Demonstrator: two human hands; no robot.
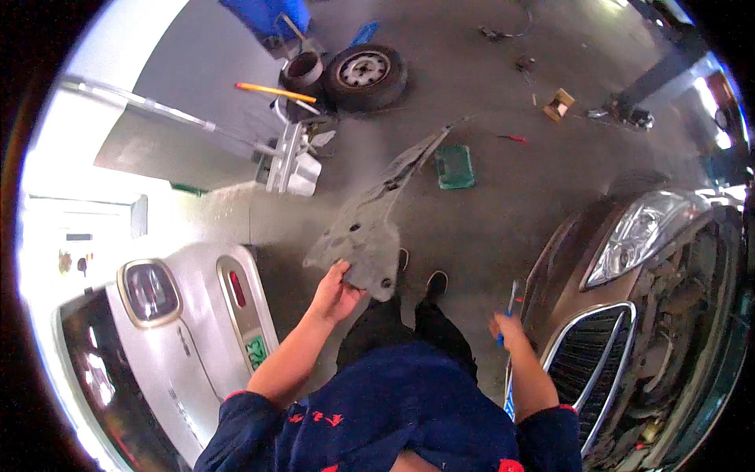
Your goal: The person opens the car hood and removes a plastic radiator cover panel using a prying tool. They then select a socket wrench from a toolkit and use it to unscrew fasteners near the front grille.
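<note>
My left hand [338,295] is closed on the near edge of a long grey plastic splash shield [366,228], dusty and pierced by several dark holes. The shield stretches away from me above the floor and narrows to a pointed far end. Low on the right, my right hand [510,326] is wrapped round a slim tool [514,293] with a blue handle and a thin metallic end pointing away; its exact kind is too small to tell. That hand is beside the front of a brown car [562,283], close to its chrome-edged grille [594,354].
A white car [185,330] stands close on the left. Ahead are a wheel [366,75], a green case [454,167], a small open box [559,105] and a red-handled tool [513,138] on the floor. Metal parts [291,161] stand by the grey wall.
</note>
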